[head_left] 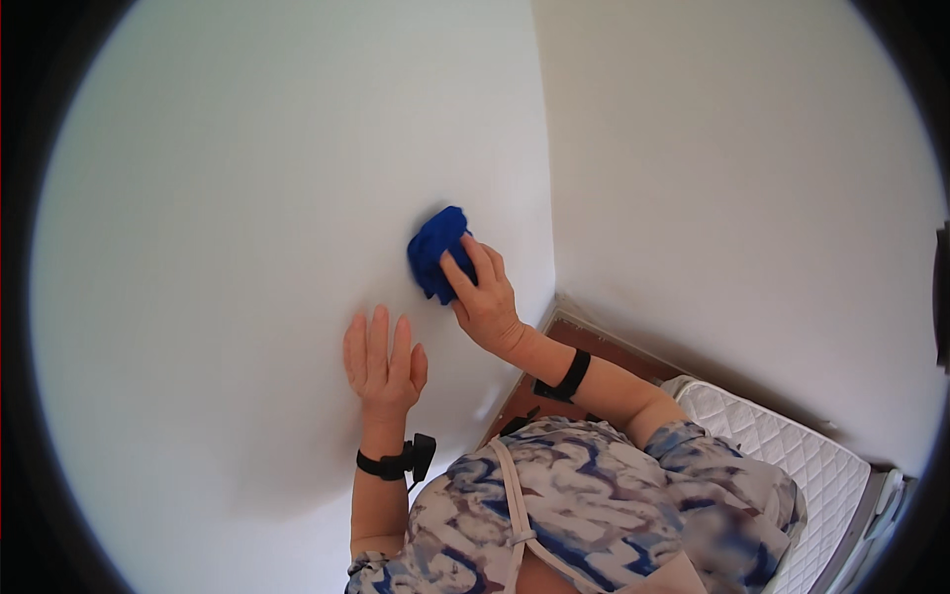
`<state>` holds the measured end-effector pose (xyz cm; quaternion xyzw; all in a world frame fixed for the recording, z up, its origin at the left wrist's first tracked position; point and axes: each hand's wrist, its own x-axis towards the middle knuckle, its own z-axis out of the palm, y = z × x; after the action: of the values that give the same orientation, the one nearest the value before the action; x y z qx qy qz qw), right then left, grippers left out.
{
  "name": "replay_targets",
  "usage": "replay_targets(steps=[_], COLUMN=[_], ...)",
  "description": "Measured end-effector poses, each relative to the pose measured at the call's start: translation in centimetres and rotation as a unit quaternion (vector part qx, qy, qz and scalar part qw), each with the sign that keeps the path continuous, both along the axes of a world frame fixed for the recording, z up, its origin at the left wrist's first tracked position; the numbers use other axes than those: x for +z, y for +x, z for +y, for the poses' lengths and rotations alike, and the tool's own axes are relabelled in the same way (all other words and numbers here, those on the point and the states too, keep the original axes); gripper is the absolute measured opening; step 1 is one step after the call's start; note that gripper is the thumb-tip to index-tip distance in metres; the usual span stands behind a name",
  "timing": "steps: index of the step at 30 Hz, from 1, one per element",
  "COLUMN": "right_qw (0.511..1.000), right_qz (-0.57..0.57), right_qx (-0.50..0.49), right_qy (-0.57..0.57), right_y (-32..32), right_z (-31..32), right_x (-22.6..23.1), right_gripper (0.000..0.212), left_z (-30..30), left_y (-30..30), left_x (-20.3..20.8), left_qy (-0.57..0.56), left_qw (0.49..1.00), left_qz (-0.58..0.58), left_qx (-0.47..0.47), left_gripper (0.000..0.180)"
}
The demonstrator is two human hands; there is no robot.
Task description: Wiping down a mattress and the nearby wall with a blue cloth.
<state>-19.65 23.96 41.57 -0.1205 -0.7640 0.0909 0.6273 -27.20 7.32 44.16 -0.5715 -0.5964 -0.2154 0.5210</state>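
Observation:
A crumpled blue cloth is pressed against the white wall, close to the corner. My right hand grips it, the fingers lying over its right side. Lower and to the left, my left hand rests against the same wall with its fingers stretched upward and nothing in it. Each forearm wears a black strap; the one on my left wrist carries a small black device.
A second wall meets the first at a corner on the right. Below the corner lies a reddish-brown floor. A white quilted mattress stands along the right wall, beside my body.

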Motion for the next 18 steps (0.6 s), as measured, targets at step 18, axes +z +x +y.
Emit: replay_targets(steps=[18], right_qw=[0.935], right_qz=[-0.154], right_qx=[-0.078], right_qy=[-0.311], right_y=[1.3], right_z=[10.5], right_x=[-9.7], right_gripper=[0.057], left_z=[-1.1], left_y=[-0.6], left_x=[-0.3], left_qy=[0.026], left_qw=[0.995], left_qz=[0.054], left_qx=[0.081], left_gripper=[0.031])
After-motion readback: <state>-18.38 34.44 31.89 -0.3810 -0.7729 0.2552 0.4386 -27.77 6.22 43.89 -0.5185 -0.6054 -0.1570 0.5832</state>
